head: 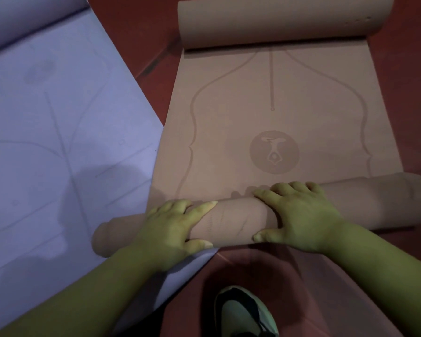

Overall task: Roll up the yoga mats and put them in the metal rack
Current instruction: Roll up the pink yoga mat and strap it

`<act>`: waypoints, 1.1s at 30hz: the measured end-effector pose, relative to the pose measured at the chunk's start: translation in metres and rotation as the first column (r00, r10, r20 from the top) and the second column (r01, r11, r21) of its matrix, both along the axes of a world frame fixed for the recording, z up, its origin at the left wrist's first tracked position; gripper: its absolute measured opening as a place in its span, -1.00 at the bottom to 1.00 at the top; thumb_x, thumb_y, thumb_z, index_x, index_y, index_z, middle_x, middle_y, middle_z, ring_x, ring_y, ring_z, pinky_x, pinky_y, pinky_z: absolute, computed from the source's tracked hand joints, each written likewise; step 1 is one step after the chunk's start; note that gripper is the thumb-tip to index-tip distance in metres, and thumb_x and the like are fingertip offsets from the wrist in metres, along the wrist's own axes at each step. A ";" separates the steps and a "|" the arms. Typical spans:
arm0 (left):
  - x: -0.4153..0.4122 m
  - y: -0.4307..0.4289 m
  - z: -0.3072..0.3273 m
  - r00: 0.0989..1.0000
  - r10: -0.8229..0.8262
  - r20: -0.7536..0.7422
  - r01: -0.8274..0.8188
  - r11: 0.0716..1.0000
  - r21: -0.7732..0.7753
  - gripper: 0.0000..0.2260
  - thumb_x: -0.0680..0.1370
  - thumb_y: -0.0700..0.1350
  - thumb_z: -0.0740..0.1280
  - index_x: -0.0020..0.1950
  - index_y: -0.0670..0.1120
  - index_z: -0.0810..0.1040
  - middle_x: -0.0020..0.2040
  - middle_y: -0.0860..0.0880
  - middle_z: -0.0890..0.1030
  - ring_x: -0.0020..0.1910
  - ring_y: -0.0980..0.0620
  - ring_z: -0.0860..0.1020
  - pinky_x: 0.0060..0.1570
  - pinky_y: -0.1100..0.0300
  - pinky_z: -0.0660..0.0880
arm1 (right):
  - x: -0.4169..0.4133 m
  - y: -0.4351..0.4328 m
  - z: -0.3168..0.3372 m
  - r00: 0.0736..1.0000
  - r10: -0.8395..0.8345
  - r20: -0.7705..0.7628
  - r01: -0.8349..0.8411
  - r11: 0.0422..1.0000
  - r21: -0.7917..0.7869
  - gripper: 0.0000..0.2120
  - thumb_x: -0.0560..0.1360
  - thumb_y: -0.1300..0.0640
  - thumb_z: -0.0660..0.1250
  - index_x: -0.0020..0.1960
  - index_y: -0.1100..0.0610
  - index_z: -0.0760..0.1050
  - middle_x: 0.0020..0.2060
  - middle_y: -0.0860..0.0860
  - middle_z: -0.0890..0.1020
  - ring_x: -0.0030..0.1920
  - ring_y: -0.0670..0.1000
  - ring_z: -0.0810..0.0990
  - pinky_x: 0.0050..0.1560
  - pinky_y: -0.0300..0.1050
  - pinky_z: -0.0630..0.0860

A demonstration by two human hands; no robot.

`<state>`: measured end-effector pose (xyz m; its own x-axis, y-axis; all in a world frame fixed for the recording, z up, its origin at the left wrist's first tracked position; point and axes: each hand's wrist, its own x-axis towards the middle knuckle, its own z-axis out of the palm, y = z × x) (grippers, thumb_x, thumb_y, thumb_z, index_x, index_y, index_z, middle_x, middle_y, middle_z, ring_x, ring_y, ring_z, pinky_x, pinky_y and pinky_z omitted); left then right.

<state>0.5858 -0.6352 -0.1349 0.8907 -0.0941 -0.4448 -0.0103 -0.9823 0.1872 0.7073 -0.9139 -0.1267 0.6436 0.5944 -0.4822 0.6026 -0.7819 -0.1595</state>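
Observation:
A tan yoga mat (277,113) lies on the floor in front of me, with a round logo and curved lines printed on it. Its near end is rolled into a thick roll (238,222) that runs from lower left to right. My left hand (170,229) grips the roll left of centre, fingers over the top and thumb on the near side. My right hand (299,215) grips it just right of centre in the same way. The mat's far end curls up into a second loose roll (277,20).
A lavender yoga mat (54,132) lies flat at the left, its near corner under the tan roll's left end. The floor (136,45) is dark red. A grey and black shoe (248,314) shows at the bottom. No metal rack is in view.

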 end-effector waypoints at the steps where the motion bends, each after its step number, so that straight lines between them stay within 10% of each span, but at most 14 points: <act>1: 0.004 0.002 0.002 1.000 0.002 -0.029 -0.003 1.000 -0.022 -0.21 0.37 0.56 -0.04 0.55 0.42 -0.20 0.39 0.14 0.32 0.40 0.04 0.31 0.35 0.07 0.27 | -0.002 0.000 0.001 1.000 0.001 0.014 -0.001 1.000 0.012 0.04 0.20 -0.70 -0.04 0.59 -0.27 0.01 0.45 -0.07 0.36 0.42 0.12 0.33 0.45 0.25 0.18; 33: 0.007 -0.008 -0.015 0.980 0.112 0.167 -0.116 0.993 0.017 -0.24 0.42 0.52 0.05 0.59 0.29 0.12 0.39 0.08 0.42 0.35 -0.07 0.41 0.35 -0.11 0.32 | 0.013 0.013 0.000 0.997 -0.079 0.019 0.079 0.997 -0.012 0.03 0.23 -0.68 0.10 0.59 -0.28 -0.03 0.47 -0.01 0.30 0.47 0.15 0.24 0.50 0.34 0.06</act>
